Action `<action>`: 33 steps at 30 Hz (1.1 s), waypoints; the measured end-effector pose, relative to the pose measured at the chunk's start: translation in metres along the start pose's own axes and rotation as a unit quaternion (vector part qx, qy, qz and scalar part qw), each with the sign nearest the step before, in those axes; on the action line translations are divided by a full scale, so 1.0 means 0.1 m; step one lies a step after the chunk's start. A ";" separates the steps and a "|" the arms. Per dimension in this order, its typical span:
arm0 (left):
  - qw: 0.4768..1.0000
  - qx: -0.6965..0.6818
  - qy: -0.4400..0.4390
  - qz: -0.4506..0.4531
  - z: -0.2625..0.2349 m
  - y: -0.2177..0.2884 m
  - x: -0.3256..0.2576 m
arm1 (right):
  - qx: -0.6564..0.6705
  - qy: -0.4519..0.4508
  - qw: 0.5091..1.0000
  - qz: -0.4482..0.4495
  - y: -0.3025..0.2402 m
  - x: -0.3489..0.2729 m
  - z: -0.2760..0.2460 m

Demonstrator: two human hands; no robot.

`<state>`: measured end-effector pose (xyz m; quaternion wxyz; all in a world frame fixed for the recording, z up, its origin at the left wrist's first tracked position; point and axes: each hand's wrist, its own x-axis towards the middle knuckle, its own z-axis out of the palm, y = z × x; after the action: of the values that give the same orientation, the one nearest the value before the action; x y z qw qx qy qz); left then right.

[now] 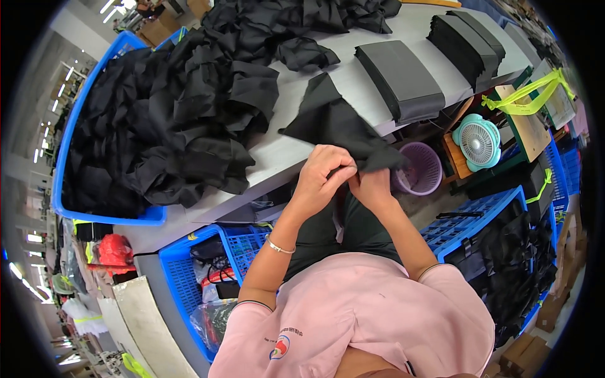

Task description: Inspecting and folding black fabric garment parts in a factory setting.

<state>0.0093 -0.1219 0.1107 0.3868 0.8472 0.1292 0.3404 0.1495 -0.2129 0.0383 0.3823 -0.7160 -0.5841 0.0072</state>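
A piece of black fabric (337, 120) is between my hands at the table's near edge, its far corner lying on the pale grey tabletop (287, 142). My left hand (324, 173) pinches the near edge of the fabric between thumb and fingers. Right beside it, my right hand (374, 188) is closed on the same edge, its fingertips partly hidden under the cloth. A loose heap of black fabric pieces (189, 107) lies to the left, and more crumpled pieces (290, 25) spread across the far side. A neat stack of dark flat pieces (403, 72) sits right of my hands.
A large blue crate (62, 164) holds the left heap. Another dark stack (469, 47) stands farther right. Below the table's right edge are a purple basket (423, 165) and a turquoise fan (477, 142). Blue crates flank my body, left (183, 277) and right (463, 217).
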 end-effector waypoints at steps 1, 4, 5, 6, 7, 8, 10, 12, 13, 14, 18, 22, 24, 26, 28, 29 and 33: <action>1.000 -0.024 -0.002 -0.008 -0.05 0.02 -0.04 | -0.032 0.062 0.995 -0.065 -0.06 -0.03 -0.02; 0.997 -0.070 -0.010 -0.037 -0.15 0.05 -0.11 | -0.088 0.107 0.978 -0.157 -0.26 -0.13 -0.05; 0.996 -0.078 -0.020 -0.045 -0.17 0.06 -0.13 | -0.133 0.084 0.972 -0.174 -0.32 -0.17 -0.06; 0.995 -0.083 -0.021 -0.052 -0.19 0.06 -0.14 | -0.179 0.061 0.963 -0.191 -0.37 -0.19 -0.08; 0.992 -0.099 -0.020 -0.075 -0.21 0.07 -0.15 | -0.160 0.099 0.961 -0.201 -0.41 -0.22 -0.11; 0.992 -0.101 -0.019 -0.075 -0.22 0.08 -0.15 | -0.165 0.108 0.958 -0.209 -0.44 -0.23 -0.14; 0.988 -0.125 -0.012 -0.091 -0.23 0.09 -0.15 | -0.136 0.172 0.970 -0.108 -0.48 -0.25 -0.19; 0.992 -0.107 -0.032 -0.064 -0.21 0.11 -0.16 | -0.050 0.126 0.990 -0.043 -0.51 -0.29 -0.21; 0.992 -0.108 -0.022 -0.062 -0.16 0.12 -0.16 | 0.096 0.023 0.995 0.008 -0.51 -0.32 -0.21; 0.992 -0.109 -0.012 -0.060 -0.10 0.13 -0.17 | 0.242 -0.079 0.964 0.081 -0.49 -0.34 -0.21; 0.997 -0.056 -0.045 0.009 0.12 0.20 -0.35 | 0.510 -0.081 0.833 0.198 -0.31 -0.53 -0.02; 0.979 -0.186 -0.059 -0.056 0.27 0.26 -0.63 | 0.766 -0.128 0.529 0.342 0.12 -0.60 0.21; 0.969 -0.216 -0.090 -0.082 0.33 0.29 -0.73 | 0.848 -0.178 0.457 0.200 0.29 -0.55 0.31; 0.950 -0.245 -0.138 -0.134 0.42 0.38 -0.83 | 0.848 -0.134 0.481 0.178 0.33 -0.40 0.47; 0.889 -0.382 -0.195 -0.162 0.52 0.50 -0.92 | 0.846 -0.091 0.501 0.159 0.29 -0.22 0.62; 0.886 -0.375 -0.234 -0.141 0.56 0.56 -0.95 | 0.842 -0.074 0.513 0.151 0.26 -0.14 0.67; 0.876 -0.415 -0.166 -0.179 0.56 0.59 -1.03 | 0.835 -0.038 0.530 0.143 0.14 0.00 0.71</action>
<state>-0.0311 -0.2425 0.0792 0.7733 0.6151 0.0597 0.1422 0.1288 -0.1748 -0.0199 0.7774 -0.1437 -0.2157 0.5732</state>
